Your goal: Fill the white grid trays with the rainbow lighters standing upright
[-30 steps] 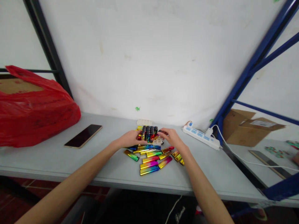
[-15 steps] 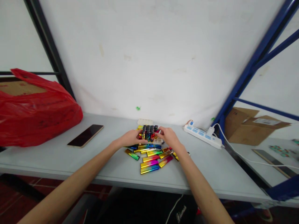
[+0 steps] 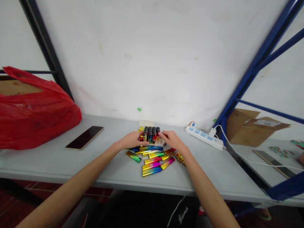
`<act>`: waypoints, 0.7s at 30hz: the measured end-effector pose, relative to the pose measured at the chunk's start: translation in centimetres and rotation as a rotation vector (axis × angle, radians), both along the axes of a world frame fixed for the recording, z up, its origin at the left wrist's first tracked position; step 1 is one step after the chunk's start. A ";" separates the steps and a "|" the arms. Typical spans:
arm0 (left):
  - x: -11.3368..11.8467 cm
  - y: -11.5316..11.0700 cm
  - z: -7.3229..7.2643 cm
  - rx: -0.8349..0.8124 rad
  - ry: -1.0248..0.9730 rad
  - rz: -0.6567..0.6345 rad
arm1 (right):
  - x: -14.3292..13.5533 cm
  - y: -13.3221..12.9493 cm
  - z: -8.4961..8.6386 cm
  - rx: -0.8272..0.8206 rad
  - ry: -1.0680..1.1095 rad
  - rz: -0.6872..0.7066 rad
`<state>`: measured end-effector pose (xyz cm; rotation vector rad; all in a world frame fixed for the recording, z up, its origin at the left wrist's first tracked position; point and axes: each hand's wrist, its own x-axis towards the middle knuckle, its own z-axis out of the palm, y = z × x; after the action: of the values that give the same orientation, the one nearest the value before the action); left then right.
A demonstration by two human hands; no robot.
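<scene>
A block of upright lighters (image 3: 150,134) with dark tops and coloured bodies stands in a pale tray (image 3: 161,144). My left hand (image 3: 133,140) grips the block's left side, its thumb along the front and its fingers partly hidden behind. From the right, my right hand (image 3: 173,140) closes its thumb and fingers on the lighters at that edge; the fingertips are too small to make out exactly. Several shiny gradient-coloured lighter cases (image 3: 152,171) lie loose in front of the block. A green and gold one (image 3: 133,156) rests apart on the left.
A pale tray with compartments (image 3: 146,123) lies by the wall. To the left are a phone (image 3: 85,137) and a red plastic bag (image 3: 38,117). A white power strip (image 3: 204,136) with a cable sits right, beside a blue metal frame (image 3: 247,76) and cardboard box (image 3: 249,129).
The view has shifted slightly. Both hands stay at the block of lighters, and the right hand's fingers have moved slightly along its right edge.
</scene>
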<state>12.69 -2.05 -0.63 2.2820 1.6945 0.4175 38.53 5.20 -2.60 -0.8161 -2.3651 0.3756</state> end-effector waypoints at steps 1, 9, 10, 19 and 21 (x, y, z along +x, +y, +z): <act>0.0 -0.1 0.1 -0.001 0.000 -0.002 | 0.0 0.2 -0.2 0.012 0.029 -0.032; 0.2 -0.4 0.5 0.004 0.004 -0.009 | -0.4 3.3 -4.2 0.088 0.077 -0.022; 0.1 -0.3 0.4 0.004 0.002 -0.016 | -0.6 3.4 -4.4 0.070 0.024 0.018; -0.1 0.1 -0.1 0.029 0.015 -0.009 | -1.5 3.1 -2.9 -0.064 -0.116 0.132; -0.1 0.1 -0.1 0.023 0.017 -0.017 | -1.4 3.0 -2.8 -0.068 -0.121 0.123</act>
<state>12.58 -1.96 -0.74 2.3207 1.6859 0.4169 37.13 8.18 -5.41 -0.7456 -2.5348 0.4719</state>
